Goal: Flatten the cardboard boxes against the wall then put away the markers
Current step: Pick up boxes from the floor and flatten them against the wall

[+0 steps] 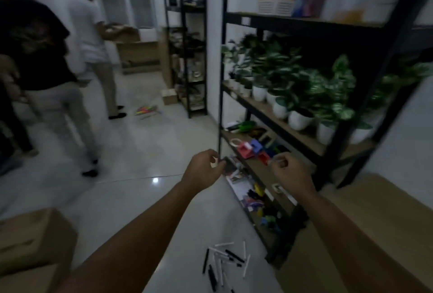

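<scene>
Both bare forearms reach forward toward the tall black metal shelving unit with wooden boards [293,114], the landmark on the right of the room. The left hand [203,169] hovers just off the unit's front post, its fingers curled with thumb and forefinger closed together; whether they pinch anything I cannot tell. The right hand [290,170] is in front of the lower board, its fingers also curled in a loose pinch, and blur hides any contents. The scattered black and white markers [225,262] lie loose on the glossy pale tiled floor [145,152] at the foot of the unit, below both hands; there are over a dozen, too blurred for an exact count. A brown cardboard box [32,241] sits on the floor well left of the unit, and a flat brown cardboard sheet [384,220] lies to its right. The middle board carries a row of about seven white pots of green leafy plants [300,105]; the board beneath holds small red and blue plastic pieces [253,149]. Two standing people [70,65] occupy the floor far left of the unit, beside more boxes at the back wall [138,55].
</scene>
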